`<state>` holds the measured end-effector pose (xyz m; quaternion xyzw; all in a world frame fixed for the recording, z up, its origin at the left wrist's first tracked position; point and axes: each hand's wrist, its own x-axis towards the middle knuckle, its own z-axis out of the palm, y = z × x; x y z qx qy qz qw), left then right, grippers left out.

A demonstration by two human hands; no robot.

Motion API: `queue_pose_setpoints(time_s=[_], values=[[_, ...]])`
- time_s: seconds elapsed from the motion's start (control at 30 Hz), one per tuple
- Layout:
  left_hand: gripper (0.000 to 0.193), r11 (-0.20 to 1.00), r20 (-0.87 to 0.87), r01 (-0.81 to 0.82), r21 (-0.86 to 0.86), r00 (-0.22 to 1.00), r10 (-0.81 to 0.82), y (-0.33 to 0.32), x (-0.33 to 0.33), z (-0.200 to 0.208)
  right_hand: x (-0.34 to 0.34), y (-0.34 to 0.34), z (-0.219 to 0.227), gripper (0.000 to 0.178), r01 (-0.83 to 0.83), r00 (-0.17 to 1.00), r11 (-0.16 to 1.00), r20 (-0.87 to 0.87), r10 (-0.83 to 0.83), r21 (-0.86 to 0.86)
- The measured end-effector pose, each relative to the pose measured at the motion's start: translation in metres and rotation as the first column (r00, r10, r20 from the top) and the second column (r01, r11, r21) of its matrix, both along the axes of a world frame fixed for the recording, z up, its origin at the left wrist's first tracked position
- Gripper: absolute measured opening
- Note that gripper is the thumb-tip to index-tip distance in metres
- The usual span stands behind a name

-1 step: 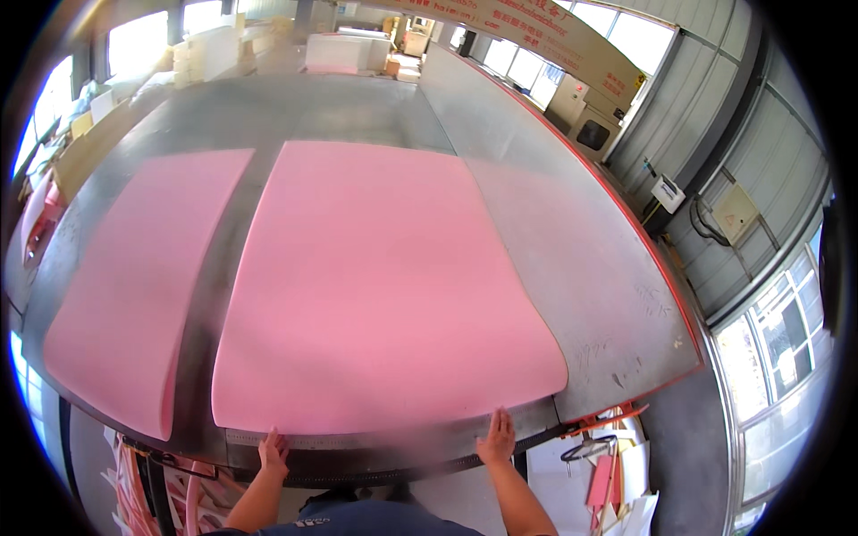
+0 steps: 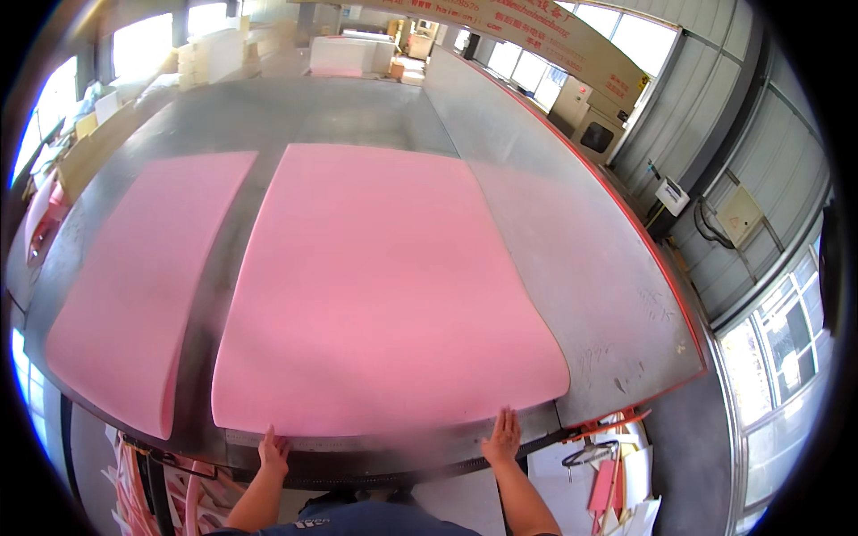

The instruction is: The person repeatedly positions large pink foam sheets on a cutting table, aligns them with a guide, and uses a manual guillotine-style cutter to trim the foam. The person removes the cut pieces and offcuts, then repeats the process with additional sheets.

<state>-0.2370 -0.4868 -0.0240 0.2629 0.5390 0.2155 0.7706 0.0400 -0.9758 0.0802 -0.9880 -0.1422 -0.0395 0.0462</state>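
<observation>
Both hands, left hand point(image 2: 273, 449) and right hand point(image 2: 502, 436), rest flat and apart on the near edge of the large pink foam sheet point(image 2: 384, 286), which stretches away from them over the surface point(image 2: 617, 313).

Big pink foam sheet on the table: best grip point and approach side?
Grip the big pink foam sheet by its near edge, from the person's side. It lies flat on the metal table, and the left hand and right hand are already there, spread apart.

Both hands point(image 2: 274, 449) point(image 2: 502, 437) flat, fingers forward
</observation>
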Motion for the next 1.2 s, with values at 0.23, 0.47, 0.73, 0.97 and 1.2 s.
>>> queue_pose_setpoints(time_s=[0.23, 0.47, 0.73, 0.97, 1.2], values=[[0.05, 0.928, 0.093, -0.372, -0.005, 0.924, 0.37, 0.006, 0.067, -0.005, 0.101, -0.07, -0.045, 0.095, -0.247, 0.937, 0.944, 0.196, 0.291, -0.219], [0.052, 0.826, 0.258, -0.547, 0.137, 0.825, 0.504, 0.004, 0.066, 0.041, 0.141, -0.072, -0.086, 0.075, -0.417, 0.892, 0.908, 0.172, 0.419, -0.047], [0.045, 0.62, 0.313, -0.569, 0.54, 0.82, 0.48, 0.054, 0.124, 0.134, 0.129, -0.068, -0.043, 0.055, -0.462, 0.886, 0.876, 0.028, 0.462, 0.14], [0.03, 0.116, 0.118, -0.184, 0.976, 0.895, 0.431, 0.202, 0.138, 0.49, 0.037, 0.145, -0.008, 0.03, -0.723, 0.649, 0.505, 0.214, 0.73, 0.471], [0.031, -0.426, 0.394, -0.321, 0.846, 0.915, 0.091, 0.117, 0.161, 0.811, 0.0, 0.482, 0.09, 0.057, -0.649, 0.622, 0.206, 0.355, 0.698, 0.732]])
